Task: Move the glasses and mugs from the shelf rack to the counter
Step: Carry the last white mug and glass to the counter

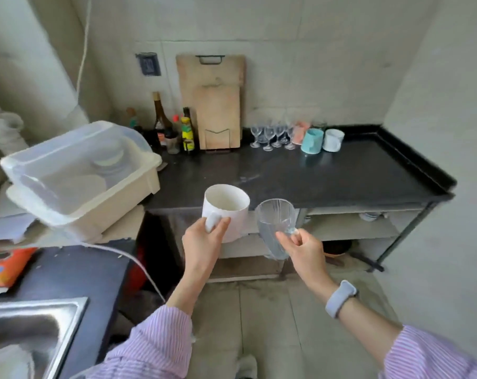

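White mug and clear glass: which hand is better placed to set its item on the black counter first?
Left, probably. The left hand holds the white mug upright at the counter edge; the right hand's glass hangs lower.

Two hands are in view, the left hand [204, 242] carrying one white mug [226, 212] and the right hand [303, 247] one clear glass [275, 222]. On the worktop [341, 173] stand about six stemmed glasses [272, 135], blurred together, and three mugs: pink [300, 132], teal [311, 141], white [333, 140]. Two cutting boards [212, 99] lean at the wall beside several bottles [177, 127].
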